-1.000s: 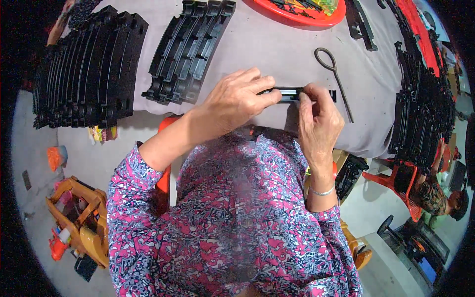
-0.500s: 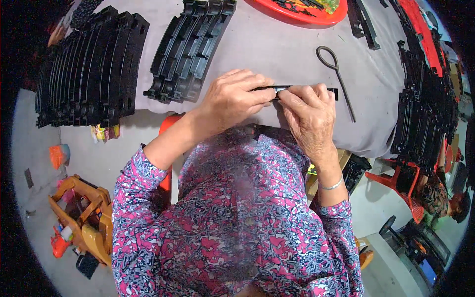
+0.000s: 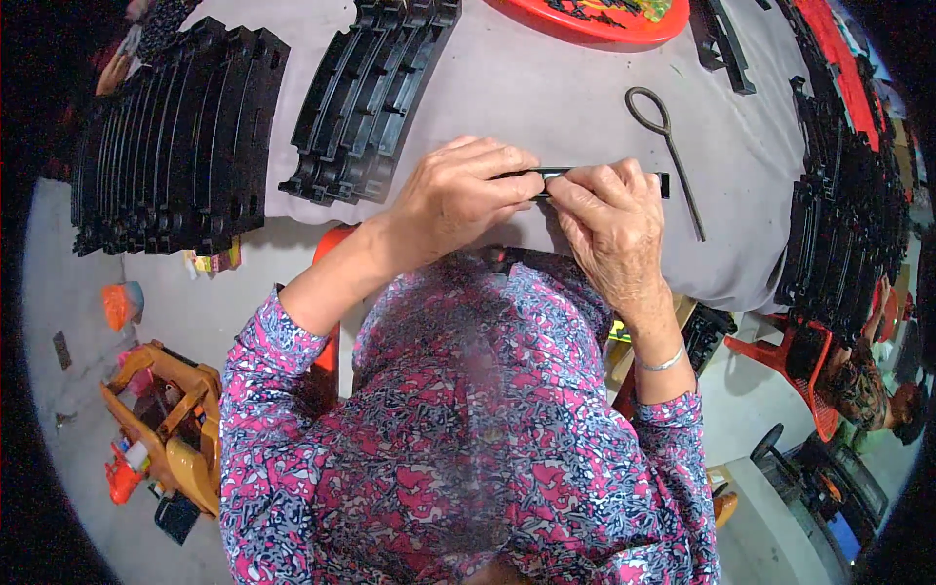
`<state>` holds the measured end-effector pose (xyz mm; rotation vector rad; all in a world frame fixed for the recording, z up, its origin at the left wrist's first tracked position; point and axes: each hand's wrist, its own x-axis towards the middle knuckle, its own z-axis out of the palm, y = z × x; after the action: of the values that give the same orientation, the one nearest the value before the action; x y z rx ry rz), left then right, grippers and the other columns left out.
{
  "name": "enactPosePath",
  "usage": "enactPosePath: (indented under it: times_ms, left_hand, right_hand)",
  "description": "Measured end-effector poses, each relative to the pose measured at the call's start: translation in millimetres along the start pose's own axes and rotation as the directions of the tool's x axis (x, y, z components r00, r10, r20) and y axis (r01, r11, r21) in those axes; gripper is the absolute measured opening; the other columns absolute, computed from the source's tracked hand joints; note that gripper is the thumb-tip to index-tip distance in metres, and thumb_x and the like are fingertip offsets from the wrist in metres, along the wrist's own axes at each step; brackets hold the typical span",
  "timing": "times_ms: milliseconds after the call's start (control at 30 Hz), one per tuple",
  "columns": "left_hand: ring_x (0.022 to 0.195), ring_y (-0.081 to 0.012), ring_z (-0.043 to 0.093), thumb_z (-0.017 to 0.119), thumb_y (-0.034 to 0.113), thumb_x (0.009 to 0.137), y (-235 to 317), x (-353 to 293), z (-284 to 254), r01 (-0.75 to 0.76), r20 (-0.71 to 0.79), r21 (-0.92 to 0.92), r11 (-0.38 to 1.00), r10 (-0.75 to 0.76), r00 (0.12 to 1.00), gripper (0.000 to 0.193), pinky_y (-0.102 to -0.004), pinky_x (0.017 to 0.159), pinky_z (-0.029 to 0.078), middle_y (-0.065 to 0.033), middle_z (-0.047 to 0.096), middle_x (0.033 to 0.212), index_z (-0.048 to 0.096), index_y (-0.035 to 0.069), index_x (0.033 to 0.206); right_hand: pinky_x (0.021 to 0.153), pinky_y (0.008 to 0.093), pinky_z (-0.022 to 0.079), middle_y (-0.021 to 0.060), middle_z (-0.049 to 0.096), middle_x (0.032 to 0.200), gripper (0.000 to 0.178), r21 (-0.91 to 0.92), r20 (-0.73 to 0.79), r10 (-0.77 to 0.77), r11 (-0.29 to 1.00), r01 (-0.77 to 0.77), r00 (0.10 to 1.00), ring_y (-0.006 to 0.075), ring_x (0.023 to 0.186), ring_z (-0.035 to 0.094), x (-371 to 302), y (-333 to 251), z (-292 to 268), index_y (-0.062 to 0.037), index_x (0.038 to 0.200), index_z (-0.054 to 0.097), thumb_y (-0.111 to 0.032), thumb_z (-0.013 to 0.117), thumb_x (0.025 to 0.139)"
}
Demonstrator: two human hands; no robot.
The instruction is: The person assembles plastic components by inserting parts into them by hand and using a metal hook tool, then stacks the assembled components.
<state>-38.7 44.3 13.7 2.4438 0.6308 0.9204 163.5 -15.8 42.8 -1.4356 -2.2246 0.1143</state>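
A long black plastic strip (image 3: 664, 185) lies crosswise in front of me at the near side of the table. My left hand (image 3: 466, 195) grips its left part, thumb and fingers closed around it. On the right part my right hand (image 3: 614, 219) is closed too, its thumb and bent fingertips pressed at the middle, close to my left fingertips. The hands cover most of the strip, and any small piece between the fingertips is hidden. To the right of my right hand lies a dark metal rod with a looped end (image 3: 669, 146).
Several black plastic strips (image 3: 375, 102) lie side by side left of my hands, beside a larger stack (image 3: 180, 136). A red tray (image 3: 585, 29) with small black pieces stands at the far side. More black parts (image 3: 838, 205) are piled right. Another person (image 3: 873, 390) sits at the far right.
Both hands keep almost the same place and hold on the strip. The whole view has shifted slightly.
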Motion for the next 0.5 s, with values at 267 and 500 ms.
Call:
enactPosePath:
  times_ms: [267, 500]
  left_hand:
    - [0.086, -0.0273, 0.063, 0.069, 0.006, 0.074, 0, 10, -5, -0.044, 0.049, -0.017, 0.999, 0.045, 0.998, 0.022, -0.0390, 0.073, 0.051, -0.0083, 0.064, 0.096, 0.065, 0.004, 0.095]
    - [0.086, -0.0284, 0.064, 0.072, 0.008, 0.076, -1, -4, -4, -0.011, 0.076, 0.007, 1.000, 0.010, 0.997, 0.020, -0.0394, 0.077, 0.052, -0.0109, 0.066, 0.099, 0.065, 0.004, 0.094]
  right_hand:
    - [0.071, 0.0391, 0.039, 0.0015, 0.056, 0.084, 0.013, 0.021, 0.094, -0.058, 0.998, 0.056, 0.994, 0.0244, 0.084, 0.051, 10, 8, -11, -0.0139, 0.088, 0.067, -0.014, 0.068, 0.075]
    - [0.072, 0.0397, 0.040, 0.0056, 0.055, 0.083, 0.011, 0.090, 0.124, -0.095, 0.992, 0.084, 0.988, 0.0265, 0.085, 0.052, 10, 3, -11, -0.0118, 0.088, 0.067, -0.012, 0.067, 0.077]
